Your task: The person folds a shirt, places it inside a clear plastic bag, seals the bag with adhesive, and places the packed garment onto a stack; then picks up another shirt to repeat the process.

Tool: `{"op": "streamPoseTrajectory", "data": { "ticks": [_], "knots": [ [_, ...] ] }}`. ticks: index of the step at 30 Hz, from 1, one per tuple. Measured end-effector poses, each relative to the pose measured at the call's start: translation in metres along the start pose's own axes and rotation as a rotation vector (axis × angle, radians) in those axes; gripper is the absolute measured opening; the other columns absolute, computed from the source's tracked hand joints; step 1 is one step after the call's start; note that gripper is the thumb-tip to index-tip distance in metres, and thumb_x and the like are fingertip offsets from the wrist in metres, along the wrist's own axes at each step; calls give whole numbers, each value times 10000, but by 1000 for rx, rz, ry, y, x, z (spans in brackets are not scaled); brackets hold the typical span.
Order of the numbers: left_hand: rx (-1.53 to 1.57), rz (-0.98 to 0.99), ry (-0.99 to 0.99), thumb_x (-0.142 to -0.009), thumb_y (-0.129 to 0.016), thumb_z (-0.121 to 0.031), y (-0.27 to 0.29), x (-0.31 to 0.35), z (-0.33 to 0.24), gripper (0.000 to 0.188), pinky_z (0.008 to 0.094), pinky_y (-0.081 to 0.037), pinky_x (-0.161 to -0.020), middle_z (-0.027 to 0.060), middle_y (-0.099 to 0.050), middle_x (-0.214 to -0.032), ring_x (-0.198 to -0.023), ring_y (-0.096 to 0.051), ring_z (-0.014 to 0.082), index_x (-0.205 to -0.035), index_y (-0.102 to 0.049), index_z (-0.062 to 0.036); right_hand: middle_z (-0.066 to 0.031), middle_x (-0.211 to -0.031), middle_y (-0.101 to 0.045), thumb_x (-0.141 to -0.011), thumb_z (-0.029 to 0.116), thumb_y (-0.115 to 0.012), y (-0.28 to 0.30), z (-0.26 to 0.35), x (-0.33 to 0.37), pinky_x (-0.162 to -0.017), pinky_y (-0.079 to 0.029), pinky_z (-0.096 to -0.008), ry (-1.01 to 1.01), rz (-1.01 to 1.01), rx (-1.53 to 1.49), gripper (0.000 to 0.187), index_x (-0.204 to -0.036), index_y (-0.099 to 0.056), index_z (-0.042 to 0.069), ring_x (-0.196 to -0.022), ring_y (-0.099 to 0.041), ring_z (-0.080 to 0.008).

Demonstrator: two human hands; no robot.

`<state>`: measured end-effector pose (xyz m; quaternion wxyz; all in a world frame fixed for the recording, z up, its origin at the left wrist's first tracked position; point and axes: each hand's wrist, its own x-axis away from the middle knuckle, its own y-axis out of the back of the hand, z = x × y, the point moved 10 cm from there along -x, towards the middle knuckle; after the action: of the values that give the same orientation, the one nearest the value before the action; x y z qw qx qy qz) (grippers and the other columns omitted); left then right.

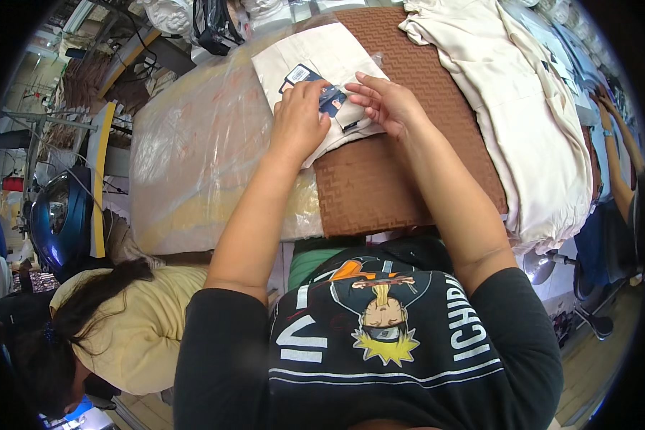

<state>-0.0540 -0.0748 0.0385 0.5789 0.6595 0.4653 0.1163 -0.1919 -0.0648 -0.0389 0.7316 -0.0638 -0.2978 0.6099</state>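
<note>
A folded cream garment (pixel 304 51), perhaps trousers, lies flat across the far middle of the table. Dark blue hang tags (pixel 334 104) rest on it, one with a white printed label. My left hand (pixel 301 118) is closed over the tags' left side, its curled fingertips and thumb at their edge. To their right, my right hand (pixel 385 104) hovers close by with its fingers loosely stretched and nothing in them. A small dark label (pixel 351 126) shows on the garment's near part, between the two hands.
The table has a brown patterned cover (pixel 387 188) and clear plastic sheeting (pixel 201 165) on the left. Cream garments (pixel 512 93) are piled at right. A person in yellow (pixel 140 322) sits at lower left. Another person's arms (pixel 613 136) reach in at far right.
</note>
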Motion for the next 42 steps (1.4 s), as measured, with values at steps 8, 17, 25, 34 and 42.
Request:
{"op": "streamPoseTrajectory", "data": {
  "ticks": [8,17,25,34,42],
  "knots": [
    [80,-305,-47,-799,-664,-98,17,8,-1,155,351,-477,-769,69,-638,-896,-860,-596,268,-953,-676,-93,-56,-952,-661,-857,194,-677,8,16,-7,-511,-451,-188,79,-56,56,275,-1067,-582,44,-666,-612,-74],
    [133,-352,-32,-803,-689,-139,25,8,-7,110,343,-493,-744,84,-658,-876,-833,-624,257,-896,-714,-86,-132,-986,-673,-799,162,-678,35,69,1,-743,-509,-333,716,-414,792,436,-1202,-558,49,-797,-662,-228],
    [399,-286,183,-808,-683,-107,17,10,16,122,280,-499,-686,74,-673,-879,-731,-632,180,-924,-708,-77,-115,-1009,-663,-816,224,-671,15,78,3,-818,-485,-344,644,-151,934,203,-961,-714,87,-909,-641,-259],
    [158,-374,-15,-777,-706,-107,19,2,-9,131,293,-493,-669,62,-668,-862,-716,-627,186,-905,-706,-76,-107,-945,-648,-838,235,-655,12,90,33,-771,-486,-364,931,-181,1065,179,-923,-723,92,-862,-628,-295],
    [307,-327,84,-787,-697,-115,8,3,6,84,295,-486,-657,50,-671,-805,-715,-627,187,-860,-715,-79,-111,-915,-609,-840,216,-643,27,85,32,-723,-473,-396,930,-212,1114,136,-884,-715,109,-825,-604,-327]
  ]
}}
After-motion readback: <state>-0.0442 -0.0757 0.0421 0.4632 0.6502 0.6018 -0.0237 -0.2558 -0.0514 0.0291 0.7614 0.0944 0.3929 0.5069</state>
